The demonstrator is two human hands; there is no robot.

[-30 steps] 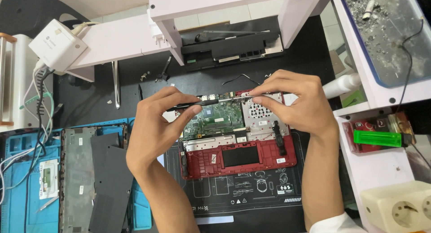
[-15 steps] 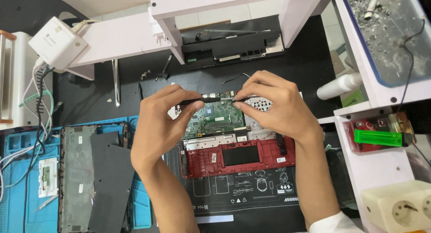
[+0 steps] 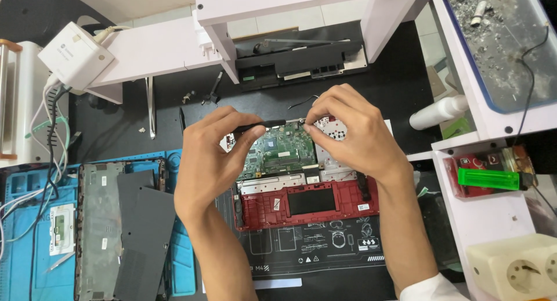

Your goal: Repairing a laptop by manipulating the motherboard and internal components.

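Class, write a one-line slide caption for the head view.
Left hand and right hand hold a slim black tool over an opened laptop's green circuit board.

You are at an electronics repair bench, a small workshop corner. At the centre of the frame an opened laptop [image 3: 301, 179] lies with its green circuit board and red inner frame bare, on a black work mat [image 3: 325, 254] printed with white diagrams. At lower left a blue repair mat [image 3: 29, 220] with moulded compartments carries a removed grey cover panel [image 3: 125, 231]. Loose screws and small parts dot the dark desk [image 3: 116, 132] in the upper middle. A white power adapter [image 3: 75, 54] trails cables at upper left, and a socket strip [image 3: 516, 266] sits at lower right.
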